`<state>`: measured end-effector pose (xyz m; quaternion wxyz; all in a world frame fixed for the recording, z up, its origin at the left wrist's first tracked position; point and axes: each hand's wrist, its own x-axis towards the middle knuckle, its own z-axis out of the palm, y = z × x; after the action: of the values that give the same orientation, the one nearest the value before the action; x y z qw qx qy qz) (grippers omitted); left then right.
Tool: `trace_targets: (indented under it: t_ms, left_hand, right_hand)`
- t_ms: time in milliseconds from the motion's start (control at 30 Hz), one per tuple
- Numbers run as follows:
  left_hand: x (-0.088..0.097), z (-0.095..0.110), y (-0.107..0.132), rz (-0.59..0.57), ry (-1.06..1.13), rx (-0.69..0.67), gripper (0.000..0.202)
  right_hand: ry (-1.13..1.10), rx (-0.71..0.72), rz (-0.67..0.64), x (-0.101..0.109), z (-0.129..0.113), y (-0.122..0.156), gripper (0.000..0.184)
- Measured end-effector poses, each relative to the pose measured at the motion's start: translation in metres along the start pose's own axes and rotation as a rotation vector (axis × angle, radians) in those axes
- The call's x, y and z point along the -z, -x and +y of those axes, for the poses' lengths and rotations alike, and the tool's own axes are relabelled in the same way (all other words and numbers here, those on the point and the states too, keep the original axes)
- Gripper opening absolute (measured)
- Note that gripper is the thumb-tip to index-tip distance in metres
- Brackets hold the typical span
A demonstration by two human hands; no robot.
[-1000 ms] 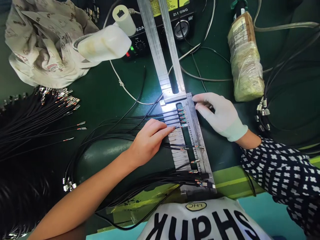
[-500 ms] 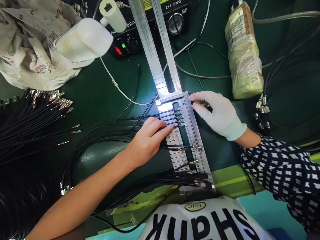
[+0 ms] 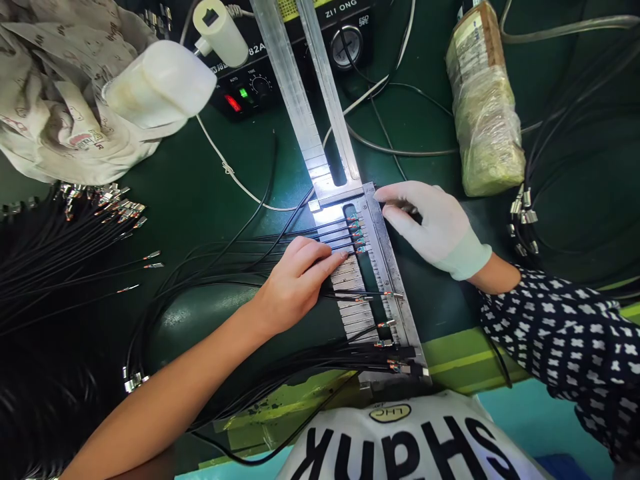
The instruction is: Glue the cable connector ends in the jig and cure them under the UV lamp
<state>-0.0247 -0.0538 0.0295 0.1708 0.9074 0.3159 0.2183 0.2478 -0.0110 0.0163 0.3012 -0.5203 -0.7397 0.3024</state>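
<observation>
A slotted metal jig (image 3: 413, 333) lies lengthwise on the bench, with thin black cables (image 3: 335, 237) set across its grooves. Small green connector ends (image 3: 357, 233) of several cables sit in a row over its long slot. My bare left hand (image 3: 303, 280) is closed, thumb and forefinger at the lowest cable of this row, just left of its connector. Its fingertips partly hide that cable. My right hand (image 3: 435, 223), in a white glove, has thumb and forefinger apart, their tips at the jig's upper right edge. Farther down the jig, more cable ends with metal plugs (image 3: 387, 324) lie across it.
Behind the jig stands a black control box (image 3: 260, 83) with lit switches. A white bottle (image 3: 165, 83) and a cloth (image 3: 60, 100) are at upper left, above bundled cables (image 3: 105, 200). At right are a plastic-wrapped block (image 3: 490, 127) and hanging cables with metal plugs (image 3: 523, 210).
The whole view has shifted slightly. Both hands keep the same places at the jig, and no cable has visibly moved along it.
</observation>
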Motion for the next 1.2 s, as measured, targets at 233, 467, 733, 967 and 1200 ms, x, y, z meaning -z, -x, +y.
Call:
trace_targets:
  t_ms: [233,467,733,967,1200]
  left_hand:
    - [-0.005,0.000,-0.003,0.031,0.011,0.010,0.044]
    - [-0.012,0.002,0.010,0.050,-0.100,0.041,0.045]
    - [-0.019,0.012,0.026,-0.012,-0.197,0.121,0.053]
    - [-0.012,0.020,0.024,-0.009,-0.128,0.151,0.043]
    - [-0.008,0.049,0.022,-0.145,0.187,0.268,0.018]
  right_hand:
    - [-0.002,0.021,0.011,-0.001,0.001,-0.001,0.023]
    - [-0.007,0.016,0.006,0.000,0.001,0.000,0.022]
    - [-0.011,0.011,0.006,-0.001,0.001,0.000,0.024]
    - [-0.026,0.052,0.030,-0.002,0.002,0.003,0.025]
    - [-0.016,0.085,0.035,-0.002,0.006,0.005,0.025]
